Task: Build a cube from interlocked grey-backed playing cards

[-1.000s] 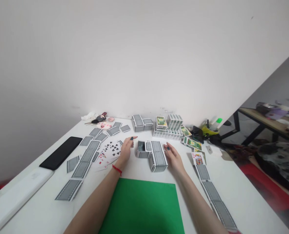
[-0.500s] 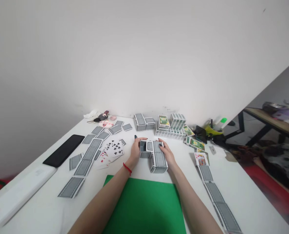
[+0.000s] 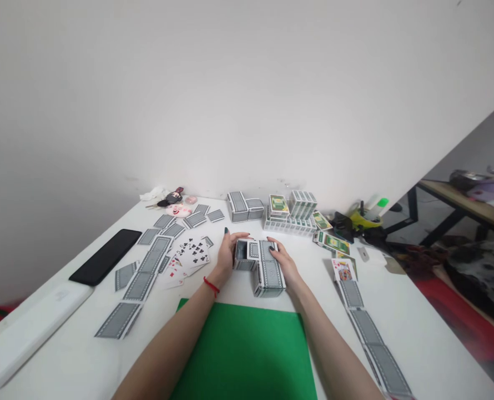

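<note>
A small structure of grey-backed card stacks (image 3: 263, 265) stands on the white table (image 3: 76, 355) just beyond a green mat (image 3: 247, 355). My left hand (image 3: 227, 254), with a red string at the wrist, is curled against the structure's left side. My right hand (image 3: 283, 260) rests on its right top edge, fingers bent over the cards. Both hands touch the stacks; neither lifts them.
Rows of face-down cards (image 3: 145, 275) and face-up cards (image 3: 192, 253) lie left, beside a black phone (image 3: 105, 256) and a white bar (image 3: 26, 328). Another card row (image 3: 367, 328) runs right. Card boxes (image 3: 291, 214) and trinkets (image 3: 174, 203) sit by the wall.
Both hands moved inward from the table beside the card structure and now press against its two sides. The view shifted slightly.
</note>
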Action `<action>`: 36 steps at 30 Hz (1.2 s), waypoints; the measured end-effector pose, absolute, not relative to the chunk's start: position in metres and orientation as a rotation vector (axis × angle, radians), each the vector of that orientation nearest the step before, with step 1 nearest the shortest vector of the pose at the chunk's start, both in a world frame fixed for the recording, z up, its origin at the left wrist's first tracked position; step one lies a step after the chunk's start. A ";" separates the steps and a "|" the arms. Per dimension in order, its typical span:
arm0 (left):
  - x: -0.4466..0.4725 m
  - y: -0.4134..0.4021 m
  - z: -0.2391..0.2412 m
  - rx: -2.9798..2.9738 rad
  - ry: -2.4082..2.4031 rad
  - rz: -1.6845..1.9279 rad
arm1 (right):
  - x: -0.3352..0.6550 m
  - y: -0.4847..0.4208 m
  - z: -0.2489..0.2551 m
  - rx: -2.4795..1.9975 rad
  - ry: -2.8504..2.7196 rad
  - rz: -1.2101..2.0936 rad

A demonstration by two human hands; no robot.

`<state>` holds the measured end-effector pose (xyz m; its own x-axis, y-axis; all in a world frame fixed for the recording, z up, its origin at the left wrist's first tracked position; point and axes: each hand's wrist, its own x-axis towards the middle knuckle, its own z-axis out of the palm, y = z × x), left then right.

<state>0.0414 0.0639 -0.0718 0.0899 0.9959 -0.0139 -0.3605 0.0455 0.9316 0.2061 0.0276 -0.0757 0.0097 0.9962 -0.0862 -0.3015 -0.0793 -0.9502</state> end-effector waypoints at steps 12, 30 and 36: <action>0.042 0.057 -0.067 1.268 1.028 1.396 | 0.204 0.022 -0.082 -1.135 -1.033 1.401; 0.009 0.031 -0.056 2.322 0.752 1.027 | 0.212 0.022 -0.067 -1.049 -1.026 1.287; 0.020 0.029 -0.059 2.254 0.830 1.024 | 0.212 0.018 -0.066 -0.997 -0.958 1.439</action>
<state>0.0204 0.0294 -0.0593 0.5254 0.7094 0.4698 0.3129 -0.6745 0.6687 0.2120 0.0184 -0.0663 -0.0593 0.9957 -0.0713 -0.3182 -0.0866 -0.9440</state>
